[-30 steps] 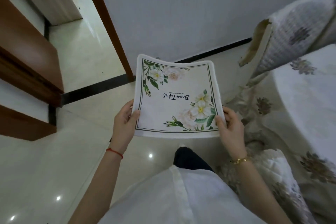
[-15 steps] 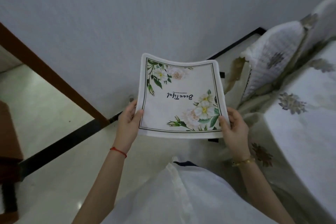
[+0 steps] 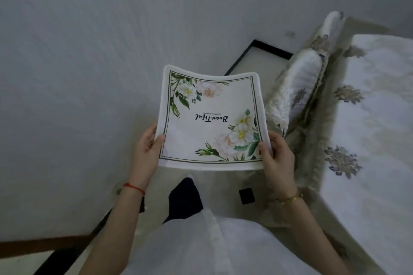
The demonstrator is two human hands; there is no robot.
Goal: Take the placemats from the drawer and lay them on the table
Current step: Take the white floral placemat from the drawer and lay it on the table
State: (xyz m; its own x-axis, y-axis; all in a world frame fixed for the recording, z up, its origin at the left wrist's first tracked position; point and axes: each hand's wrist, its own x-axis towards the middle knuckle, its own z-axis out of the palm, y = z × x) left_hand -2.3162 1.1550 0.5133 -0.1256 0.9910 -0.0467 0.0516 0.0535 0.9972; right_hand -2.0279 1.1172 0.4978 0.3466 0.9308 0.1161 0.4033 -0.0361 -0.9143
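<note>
Floral placemat held in mid-air, printed side up, left of cloth-covered worktop. Left hand and right hand fingers grasping its near corners.

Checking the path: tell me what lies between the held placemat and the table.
In the head view, a covered chair stands between the placemat and the table.

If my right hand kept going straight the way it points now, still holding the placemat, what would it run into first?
Probably the padded chair back, which stands just beyond and to the right of the right hand gripping the placemat. The cloth-covered table lies further right. Depth is unclear, so the hand might pass beside the chair.
</note>
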